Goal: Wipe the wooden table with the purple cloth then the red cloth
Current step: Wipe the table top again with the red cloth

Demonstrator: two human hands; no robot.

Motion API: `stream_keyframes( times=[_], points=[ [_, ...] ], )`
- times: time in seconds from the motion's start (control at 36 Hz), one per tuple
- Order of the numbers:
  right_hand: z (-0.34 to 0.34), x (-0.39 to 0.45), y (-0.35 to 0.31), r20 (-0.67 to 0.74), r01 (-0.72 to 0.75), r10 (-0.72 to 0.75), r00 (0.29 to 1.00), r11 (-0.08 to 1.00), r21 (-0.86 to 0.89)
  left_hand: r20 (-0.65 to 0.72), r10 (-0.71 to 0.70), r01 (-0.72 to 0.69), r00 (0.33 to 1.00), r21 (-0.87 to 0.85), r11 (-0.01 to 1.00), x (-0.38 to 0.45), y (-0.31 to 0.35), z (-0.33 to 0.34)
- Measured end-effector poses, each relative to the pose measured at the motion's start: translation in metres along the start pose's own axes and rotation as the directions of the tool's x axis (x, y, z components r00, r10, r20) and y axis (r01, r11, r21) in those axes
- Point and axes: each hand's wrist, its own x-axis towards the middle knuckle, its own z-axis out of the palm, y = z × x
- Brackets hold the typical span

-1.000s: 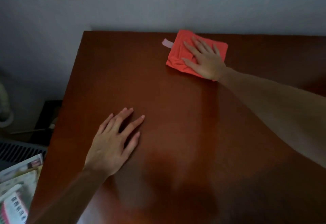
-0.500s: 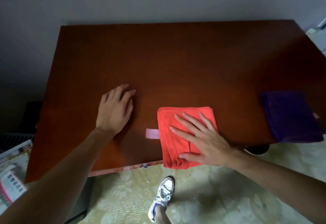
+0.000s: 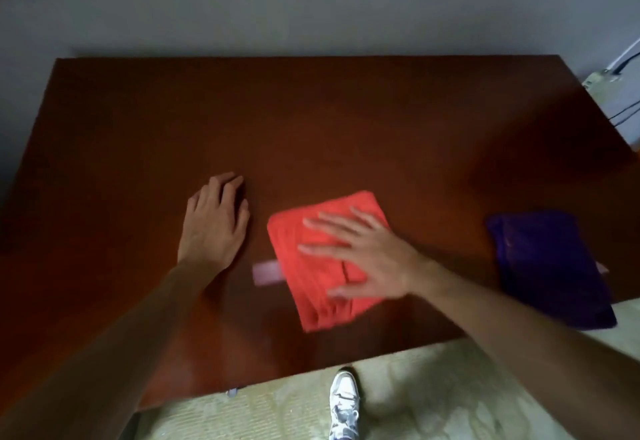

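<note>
The folded red cloth [image 3: 311, 266] lies on the wooden table [image 3: 311, 128] near its front edge, a pale tag sticking out at its left side. My right hand [image 3: 363, 256] presses flat on top of it with fingers spread. My left hand [image 3: 214, 221] rests palm down on the bare wood just left of the cloth, fingers close together. The folded purple cloth [image 3: 547, 266] sits apart at the table's front right corner, partly overhanging the edge.
A grey wall runs behind the table. Cables and a white box [image 3: 609, 79] stand beyond the right edge. Below the front edge is patterned floor with my white shoe [image 3: 343, 401].
My right hand dragged the red cloth from the far side of the table toward the front edge, then slightly away from that edge. My left hand stayed flat on the wood.
</note>
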Motion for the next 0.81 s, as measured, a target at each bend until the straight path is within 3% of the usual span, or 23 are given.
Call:
stream_keyframes(
  times=[0.11, 0.25, 0.36, 0.56, 0.69, 0.81],
  points=[
    [-0.014, 0.057, 0.101, -0.002, -0.083, 0.083, 0.997, 0.996, -0.026, 0.051, 0.021, -0.023, 0.998, 0.027, 0.999, 0.0, 0.0, 0.0],
    [-0.041, 0.129, 0.203, 0.027, -0.083, 0.085, 0.996, 0.994, -0.07, 0.187, 0.086, -0.1, 0.979, 0.068, 0.993, 0.003, 0.003, -0.004],
    [-0.054, 0.174, 0.252, -0.025, -0.233, 0.232, 0.972, 0.972, -0.028, 0.217, 0.072, -0.089, 0.974, 0.071, 0.993, 0.005, 0.0, -0.004],
    [-0.052, 0.189, 0.261, -0.078, -0.369, 0.372, 0.925, 0.928, 0.046, 0.197, 0.073, -0.088, 0.978, 0.07, 0.994, 0.004, -0.001, -0.004],
    [-0.037, 0.159, 0.232, -0.104, -0.508, 0.516, 0.85, 0.856, 0.098, 0.203, 0.037, -0.056, 0.979, 0.088, 0.995, 0.003, 0.003, -0.007],
    [-0.028, 0.107, 0.186, -0.097, -0.533, 0.547, 0.831, 0.834, 0.138, 0.207, 0.003, -0.03, 0.978, 0.125, 0.992, 0.003, 0.008, -0.009]
  ],
)
